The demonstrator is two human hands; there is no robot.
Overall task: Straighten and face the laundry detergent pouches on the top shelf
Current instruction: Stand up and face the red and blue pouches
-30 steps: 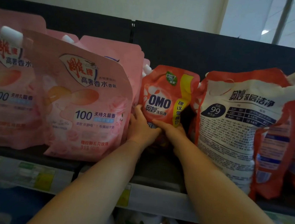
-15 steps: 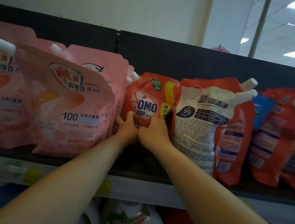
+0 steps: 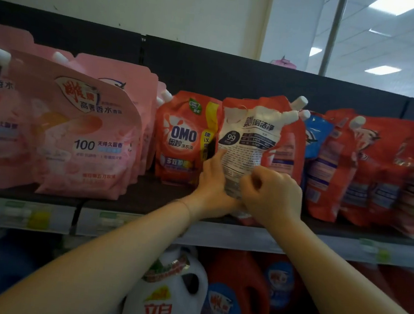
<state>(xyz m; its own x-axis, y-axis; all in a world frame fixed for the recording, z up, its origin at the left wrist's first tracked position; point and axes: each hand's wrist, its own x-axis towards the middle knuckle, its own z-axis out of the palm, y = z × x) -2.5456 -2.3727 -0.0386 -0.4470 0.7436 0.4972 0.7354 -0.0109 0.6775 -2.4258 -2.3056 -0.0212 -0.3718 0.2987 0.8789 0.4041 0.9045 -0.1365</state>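
A red detergent pouch turned back-side-out [image 3: 250,138], white label facing me, stands mid-shelf. My left hand [image 3: 213,183] grips its lower left edge with the thumb up along the side. My right hand [image 3: 272,192] curls its fingers round the pouch's lower right part. Just left of it stands a red OMO pouch [image 3: 183,138] facing front, free of both hands. Pink pouches [image 3: 87,130] fill the left of the top shelf [image 3: 123,199]. More red pouches [image 3: 369,170] and a blue one [image 3: 315,135] crowd the right, leaning unevenly.
A black back panel [image 3: 210,72] closes the shelf behind the pouches. A price-label strip [image 3: 128,225] runs along the shelf front. Below stand a white detergent jug [image 3: 166,304] and red jugs [image 3: 238,302].
Both hands left the OMO pouch and moved right onto the back-facing red pouch. The view has shifted right, showing more red pouches.
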